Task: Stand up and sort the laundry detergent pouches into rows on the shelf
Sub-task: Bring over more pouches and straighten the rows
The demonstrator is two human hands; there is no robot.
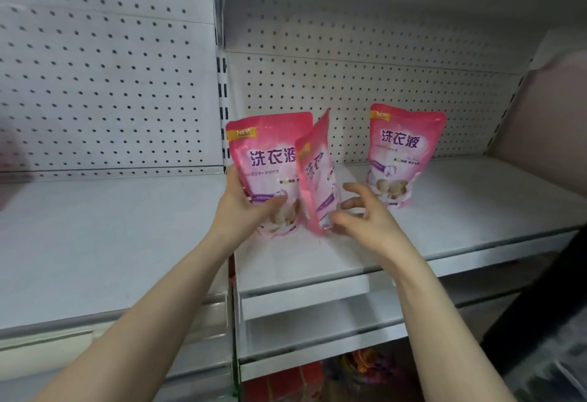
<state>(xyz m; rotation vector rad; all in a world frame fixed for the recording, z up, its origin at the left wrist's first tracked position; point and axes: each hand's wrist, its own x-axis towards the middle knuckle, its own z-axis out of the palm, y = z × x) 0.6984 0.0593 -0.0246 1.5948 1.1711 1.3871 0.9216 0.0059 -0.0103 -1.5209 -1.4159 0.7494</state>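
Three pink laundry detergent pouches stand on the white shelf. My left hand grips the left pouch at its lower left side, holding it upright and facing me. The middle pouch is turned edge-on and leans against the left one. My right hand hovers just right of the middle pouch with fingers spread, thumb close to its lower edge; whether it touches I cannot tell. The right pouch stands alone near the pegboard, apart from both hands.
A white pegboard back wall rises behind the shelf. A second shelf bay lies to the left past the slotted upright. Lower shelves below hold colourful packages. A dark object sits at the right edge.
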